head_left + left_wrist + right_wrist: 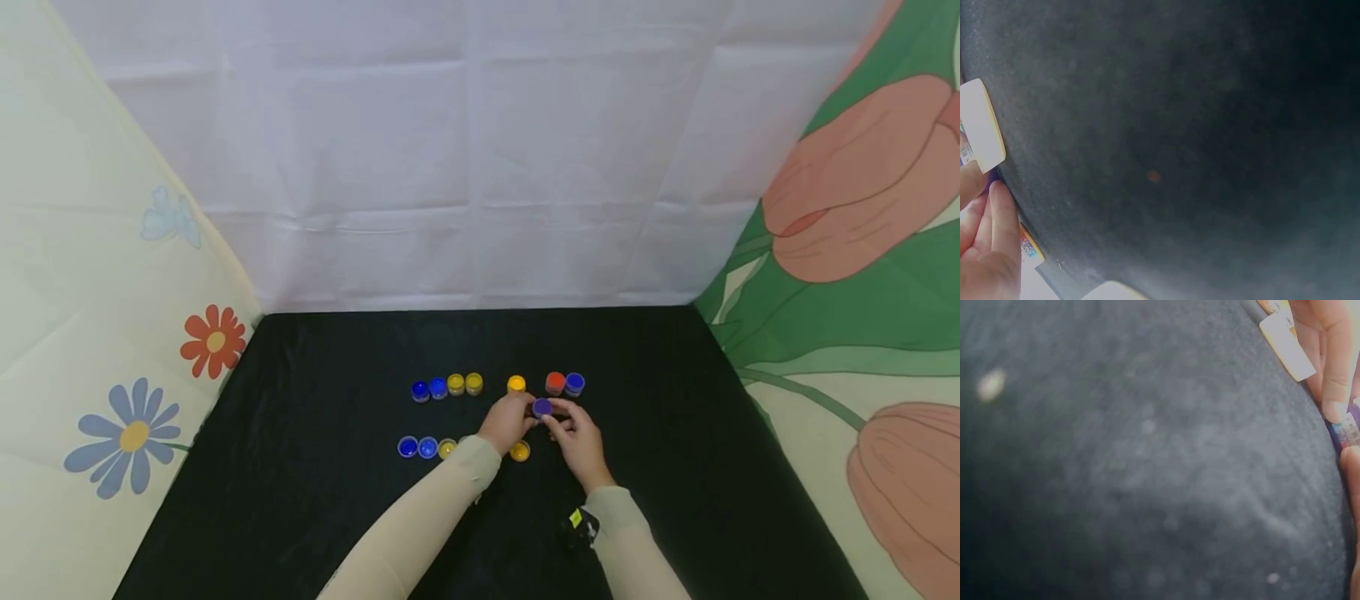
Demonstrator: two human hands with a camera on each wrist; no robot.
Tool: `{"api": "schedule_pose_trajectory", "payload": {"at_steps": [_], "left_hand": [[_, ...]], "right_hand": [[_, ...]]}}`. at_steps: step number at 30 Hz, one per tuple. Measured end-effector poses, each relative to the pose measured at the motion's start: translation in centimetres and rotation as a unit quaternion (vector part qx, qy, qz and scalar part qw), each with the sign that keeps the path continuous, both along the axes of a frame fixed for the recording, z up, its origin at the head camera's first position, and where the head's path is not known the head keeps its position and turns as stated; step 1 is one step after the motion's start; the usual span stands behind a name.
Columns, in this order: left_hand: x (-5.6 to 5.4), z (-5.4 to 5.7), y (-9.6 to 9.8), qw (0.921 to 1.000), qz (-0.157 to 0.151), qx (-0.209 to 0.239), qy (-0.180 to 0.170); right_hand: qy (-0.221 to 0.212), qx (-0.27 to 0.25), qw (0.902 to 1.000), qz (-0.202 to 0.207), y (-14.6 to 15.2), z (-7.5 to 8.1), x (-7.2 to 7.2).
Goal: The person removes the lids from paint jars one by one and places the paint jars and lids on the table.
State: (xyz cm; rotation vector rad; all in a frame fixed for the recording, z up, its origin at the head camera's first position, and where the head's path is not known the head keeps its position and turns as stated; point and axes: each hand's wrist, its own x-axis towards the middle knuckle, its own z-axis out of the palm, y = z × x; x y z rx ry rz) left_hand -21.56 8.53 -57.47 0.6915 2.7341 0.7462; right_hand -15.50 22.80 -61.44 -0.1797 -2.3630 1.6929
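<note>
Pot (542,410) in right grip (581,440) | head: purple top (542,406) | right wrist: barcode (1350,429)

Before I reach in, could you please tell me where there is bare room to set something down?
The black cloth looks bare right of the right hand, left of the leftmost round blue pots, and between the back pots and the white fabric backdrop. The middle is crowded: the left hand and right hand hold a round purple pot.

Soft, even light on the white backdrop (472,150), hazy blur over the black cloth (1179,150) in both wrist views
</note>
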Motion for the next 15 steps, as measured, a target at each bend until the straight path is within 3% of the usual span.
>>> {"api": "schedule_pose_trajectory", "payload": {"at_steps": [15], "left_hand": [[-0.24, -0.44, -0.03, 1.0, -0.003, -0.001, 0.004]], "right_hand": [[0.001, -0.021, 0.9997, 0.011, 0.09, -0.21, 0.05]]}}
